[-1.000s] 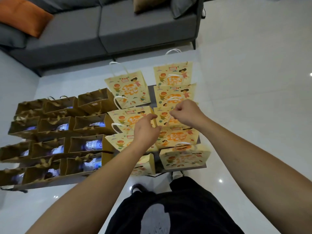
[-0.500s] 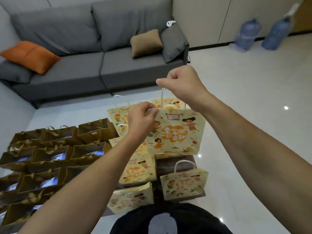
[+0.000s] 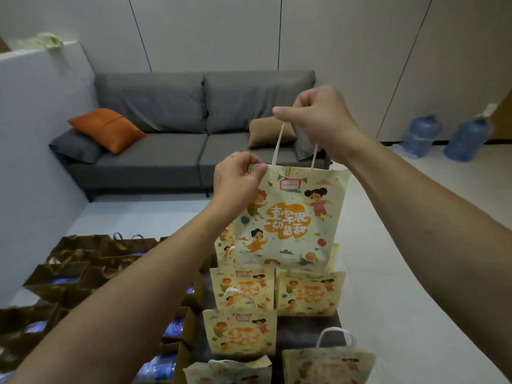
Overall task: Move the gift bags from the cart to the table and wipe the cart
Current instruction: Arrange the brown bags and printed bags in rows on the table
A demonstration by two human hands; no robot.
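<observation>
Lifted bag: a pale yellow paper gift bag with cartoon children [image 3: 291, 217] is being held above the others.
Right hand [image 3: 324, 120]: grip is being kept closed round its white cord handles [image 3: 278, 145].
Left hand [image 3: 238, 181]: grip is being kept pinched on its top corner.

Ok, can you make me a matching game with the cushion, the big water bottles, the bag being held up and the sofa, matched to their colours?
Things:
1. cushion
2. water bottles
3. lifted gift bag
4. sofa

Colours:
A. grey
B. pale yellow with cartoon children
C. orange
D. blue

Pairs: 1-C, 2-D, 3-B, 4-A
</observation>
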